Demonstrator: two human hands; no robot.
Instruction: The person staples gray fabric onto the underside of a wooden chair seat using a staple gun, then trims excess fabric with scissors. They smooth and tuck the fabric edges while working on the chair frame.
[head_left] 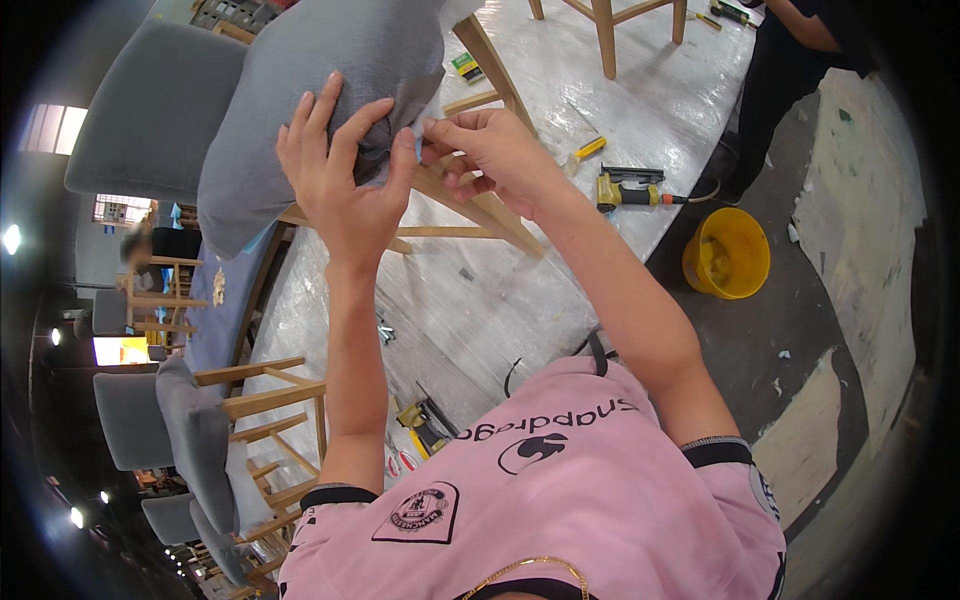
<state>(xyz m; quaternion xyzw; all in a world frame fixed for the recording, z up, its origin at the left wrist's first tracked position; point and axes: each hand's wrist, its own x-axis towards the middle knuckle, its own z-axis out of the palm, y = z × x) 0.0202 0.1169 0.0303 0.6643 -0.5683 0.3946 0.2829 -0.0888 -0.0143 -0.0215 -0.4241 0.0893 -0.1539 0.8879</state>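
A grey upholstered chair (330,60) with wooden legs lies tipped over in front of me. My left hand (345,185) rests on its padded seat, fingers spread over the grey fabric and thumb at the seat's edge. Close beside that thumb, my right hand (495,160) pinches the edge of the grey fabric near a wooden leg (485,210). A small light-blue scrap (418,148) shows between the hands at that edge. What exactly lies between the right fingertips is partly hidden.
Plastic film covers the worktable (470,310). On it lie a staple gun (625,188), a yellow-handled tool (590,148), a small green-yellow box (466,67) and another staple gun (425,425). A yellow bucket (727,255) stands at right. Another person (780,80) is at upper right; more chairs (190,420) stand left.
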